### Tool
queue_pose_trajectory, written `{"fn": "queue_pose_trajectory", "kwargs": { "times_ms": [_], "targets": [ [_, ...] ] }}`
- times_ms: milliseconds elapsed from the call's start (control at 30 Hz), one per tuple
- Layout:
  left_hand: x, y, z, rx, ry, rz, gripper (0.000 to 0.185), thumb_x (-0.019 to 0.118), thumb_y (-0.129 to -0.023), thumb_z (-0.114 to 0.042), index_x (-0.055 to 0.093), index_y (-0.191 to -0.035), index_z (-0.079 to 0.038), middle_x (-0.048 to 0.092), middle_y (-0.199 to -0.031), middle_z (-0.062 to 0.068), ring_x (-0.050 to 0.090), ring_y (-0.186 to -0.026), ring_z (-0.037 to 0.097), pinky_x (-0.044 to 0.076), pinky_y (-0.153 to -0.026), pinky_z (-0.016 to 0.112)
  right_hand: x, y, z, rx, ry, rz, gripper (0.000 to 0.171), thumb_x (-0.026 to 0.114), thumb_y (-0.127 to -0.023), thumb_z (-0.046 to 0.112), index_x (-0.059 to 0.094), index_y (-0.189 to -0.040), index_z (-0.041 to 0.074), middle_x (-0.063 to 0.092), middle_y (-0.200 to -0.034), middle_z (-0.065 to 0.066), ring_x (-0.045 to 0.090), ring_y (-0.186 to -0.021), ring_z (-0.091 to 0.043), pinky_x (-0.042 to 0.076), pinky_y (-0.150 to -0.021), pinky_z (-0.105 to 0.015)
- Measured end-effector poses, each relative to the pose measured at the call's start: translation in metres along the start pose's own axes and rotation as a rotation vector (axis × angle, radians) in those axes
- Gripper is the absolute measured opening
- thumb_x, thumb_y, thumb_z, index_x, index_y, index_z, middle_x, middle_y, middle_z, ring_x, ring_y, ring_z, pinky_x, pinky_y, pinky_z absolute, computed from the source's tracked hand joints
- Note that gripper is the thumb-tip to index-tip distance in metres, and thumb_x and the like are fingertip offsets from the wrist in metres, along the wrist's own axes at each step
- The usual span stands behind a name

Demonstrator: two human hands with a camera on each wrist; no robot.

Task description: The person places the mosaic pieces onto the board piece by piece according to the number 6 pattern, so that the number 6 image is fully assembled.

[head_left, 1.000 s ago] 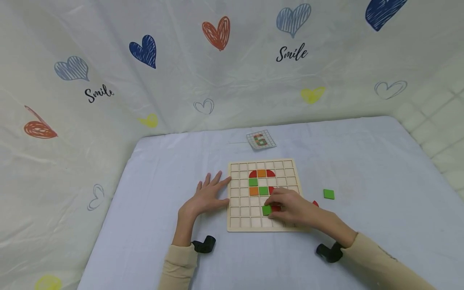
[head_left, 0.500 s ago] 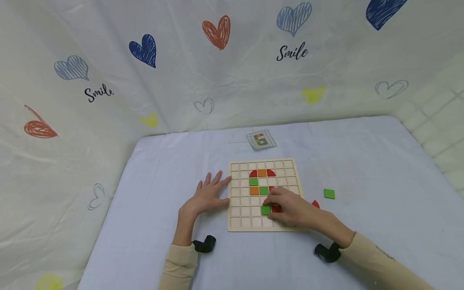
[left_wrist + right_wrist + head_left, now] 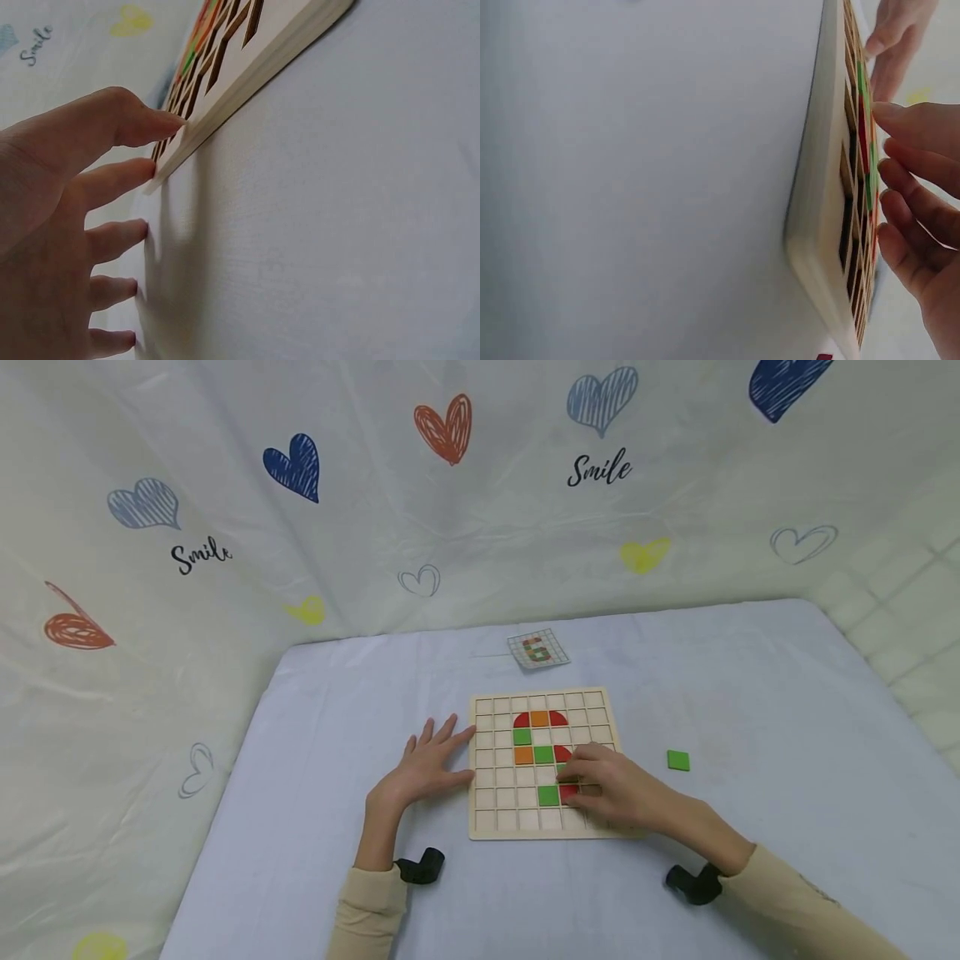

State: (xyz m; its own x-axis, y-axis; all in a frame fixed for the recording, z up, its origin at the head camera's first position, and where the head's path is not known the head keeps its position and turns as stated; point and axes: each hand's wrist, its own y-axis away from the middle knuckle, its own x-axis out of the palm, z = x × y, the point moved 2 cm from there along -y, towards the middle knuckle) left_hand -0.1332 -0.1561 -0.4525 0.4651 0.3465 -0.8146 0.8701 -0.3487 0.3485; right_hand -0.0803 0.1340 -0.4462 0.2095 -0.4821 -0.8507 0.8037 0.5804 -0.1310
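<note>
A wooden grid board [image 3: 497, 820] lies on the table, with red, orange and green tiles set in some of its cells. My left hand [image 3: 420, 768] is spread beside it, thumb and index fingertip touching the board's left edge. My right hand [image 3: 618, 785] is over the lower right part, its fingers bent loosely and its fingertips at a red tile [image 3: 568, 793]. Left of that lies a green tile [image 3: 548, 796], flat in its cell. In the right wrist view nothing shows between thumb and fingers. The hand partly covers another green tile above the red one.
A loose green tile [image 3: 678, 761] lies on the white cloth right of the board. Behind the board is a small pattern card [image 3: 538, 649] showing a coloured figure on a grid. A red piece [image 3: 824, 357] shows low in the right wrist view.
My right hand has shifted slightly right, and its fingers have come off the green tile, which stays in its cell. The forearm now covers the loose red piece. My left hand keeps its place.
</note>
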Motion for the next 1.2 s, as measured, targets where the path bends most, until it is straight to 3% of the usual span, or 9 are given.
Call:
{"fn": "queue_pose_trajectory", "kwargs": {
  "times_ms": [133,367,600,767,900,1033,1200],
  "targets": [
    [0.0,0.0,0.0,0.001,0.005,0.0,0.068,0.064,-0.09,-0.043,0.035,-0.151,-0.033,0.014,-0.165,0.001,-0.002,-0.153,0.033,0.002,-0.12,0.06,-0.003,0.005,-0.005,-0.009,-0.016,-0.023,0.023,0.08,-0.079,0.02,0.074,-0.1,0.016,0.064,-0.098,0.006,0.055,-0.092,-0.009,0.052,-0.08,-0.027],
    [-0.001,0.001,0.0,0.004,0.009,-0.003,0.068,0.065,-0.09,-0.043,0.036,-0.151,-0.032,0.014,-0.165,0.002,-0.002,-0.152,0.034,0.003,-0.12,0.061,-0.013,0.017,-0.017,0.076,-0.043,-0.031,0.024,0.079,-0.08,0.015,0.073,-0.102,0.014,0.064,-0.098,0.006,0.056,-0.088,-0.01,0.053,-0.074,-0.023],
    [0.0,0.001,0.0,0.01,0.007,-0.003,0.068,0.064,-0.09,-0.045,0.035,-0.151,-0.033,0.014,-0.165,0.002,-0.002,-0.152,0.034,0.003,-0.12,0.061,-0.032,0.035,-0.036,0.049,-0.015,-0.172,0.026,0.082,-0.073,0.004,0.073,-0.097,0.009,0.065,-0.094,0.001,0.056,-0.08,-0.012,0.054,-0.062,-0.022],
    [0.0,0.0,0.0,0.006,0.002,-0.003,0.068,0.064,-0.09,-0.045,0.035,-0.151,-0.033,0.013,-0.165,0.001,-0.002,-0.152,0.034,0.003,-0.12,0.06,-0.037,0.046,-0.05,0.031,0.057,-0.246,0.028,0.083,-0.07,0.003,0.073,-0.095,0.012,0.066,-0.09,0.005,0.056,-0.078,-0.009,0.053,-0.065,-0.024],
    [0.0,0.0,0.0,0.002,0.003,0.002,0.069,0.064,-0.09,-0.045,0.034,-0.151,-0.034,0.012,-0.165,0.001,-0.003,-0.153,0.033,0.003,-0.12,0.06,-0.039,0.054,-0.059,0.024,0.07,-0.279,0.03,0.084,-0.068,0.002,0.073,-0.093,0.012,0.066,-0.089,0.006,0.057,-0.078,-0.009,0.051,-0.068,-0.019],
    [0.0,0.0,0.0,-0.003,0.005,0.002,0.07,0.064,-0.089,-0.046,0.034,-0.151,-0.035,0.012,-0.165,-0.001,-0.004,-0.153,0.032,0.002,-0.121,0.059,-0.041,0.06,-0.065,-0.006,0.07,-0.294,0.032,0.084,-0.065,0.0,0.073,-0.093,0.012,0.066,-0.089,0.006,0.057,-0.078,-0.008,0.047,-0.071,-0.012],
    [0.0,0.001,-0.001,0.005,0.006,-0.001,0.069,0.064,-0.09,-0.045,0.034,-0.151,-0.034,0.012,-0.165,0.0,-0.004,-0.153,0.033,0.002,-0.12,0.06,-0.041,0.066,-0.066,0.005,0.085,-0.232,0.033,0.085,-0.066,0.003,0.074,-0.096,0.011,0.066,-0.091,0.006,0.056,-0.079,-0.007,0.049,-0.069,-0.016]
  ]
}}
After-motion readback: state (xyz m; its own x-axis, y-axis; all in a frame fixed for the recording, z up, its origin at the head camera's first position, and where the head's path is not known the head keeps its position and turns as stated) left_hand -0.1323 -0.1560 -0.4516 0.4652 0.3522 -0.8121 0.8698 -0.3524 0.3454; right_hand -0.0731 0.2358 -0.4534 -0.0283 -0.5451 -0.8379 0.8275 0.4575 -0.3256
